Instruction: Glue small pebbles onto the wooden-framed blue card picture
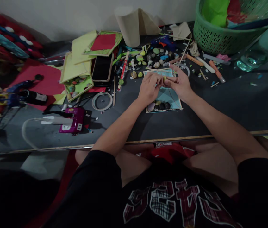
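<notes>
My left hand (pixel 150 88) and my right hand (pixel 180 83) meet above a light blue panel (pixel 169 95) framed with thin sticks. Between their fingertips is a small yellowish stone (pixel 164 78), partly hidden by the fingers. Both hands are closed around it, with one right finger raised. Dark stones (pixel 164 105) and a greyish flat stone (pixel 151 107) lie along the panel's near edge. Just beyond the hands, many loose stones (pixel 157 65) are spread over the dark table.
A green basket (pixel 219 39) and a clear bottle (pixel 250 58) stand at the back right. To the left are a phone (pixel 102 69), a tape roll (pixel 102 101), framed cards (pixel 77 71) and a purple power block (pixel 78 119). A white cup (pixel 129 28) stands behind.
</notes>
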`<state>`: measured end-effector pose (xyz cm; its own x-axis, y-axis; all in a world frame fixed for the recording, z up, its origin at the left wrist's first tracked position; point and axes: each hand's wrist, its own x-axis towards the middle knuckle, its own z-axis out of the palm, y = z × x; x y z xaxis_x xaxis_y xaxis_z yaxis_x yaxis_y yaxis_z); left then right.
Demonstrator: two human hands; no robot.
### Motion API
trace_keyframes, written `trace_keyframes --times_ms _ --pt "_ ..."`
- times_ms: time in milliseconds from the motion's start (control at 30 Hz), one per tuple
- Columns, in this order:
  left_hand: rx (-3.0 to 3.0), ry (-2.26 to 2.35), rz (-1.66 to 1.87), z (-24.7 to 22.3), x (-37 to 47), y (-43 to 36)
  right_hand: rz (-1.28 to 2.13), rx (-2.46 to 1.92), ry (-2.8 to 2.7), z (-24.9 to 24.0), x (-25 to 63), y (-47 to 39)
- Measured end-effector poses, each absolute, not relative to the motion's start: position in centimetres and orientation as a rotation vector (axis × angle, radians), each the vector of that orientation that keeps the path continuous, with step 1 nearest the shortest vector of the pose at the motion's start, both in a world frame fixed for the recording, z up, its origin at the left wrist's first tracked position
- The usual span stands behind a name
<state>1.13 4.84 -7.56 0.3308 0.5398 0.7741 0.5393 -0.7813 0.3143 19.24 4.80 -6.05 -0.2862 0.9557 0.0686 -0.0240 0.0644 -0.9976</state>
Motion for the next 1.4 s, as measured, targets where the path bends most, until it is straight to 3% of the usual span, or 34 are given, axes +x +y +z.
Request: trace_keyframes --times_ms 1400 --pt "2.562 1.094 1.467 -6.8 0.9 4.4 1.344 -0.942 -1.502 -6.8 19.5 5.2"
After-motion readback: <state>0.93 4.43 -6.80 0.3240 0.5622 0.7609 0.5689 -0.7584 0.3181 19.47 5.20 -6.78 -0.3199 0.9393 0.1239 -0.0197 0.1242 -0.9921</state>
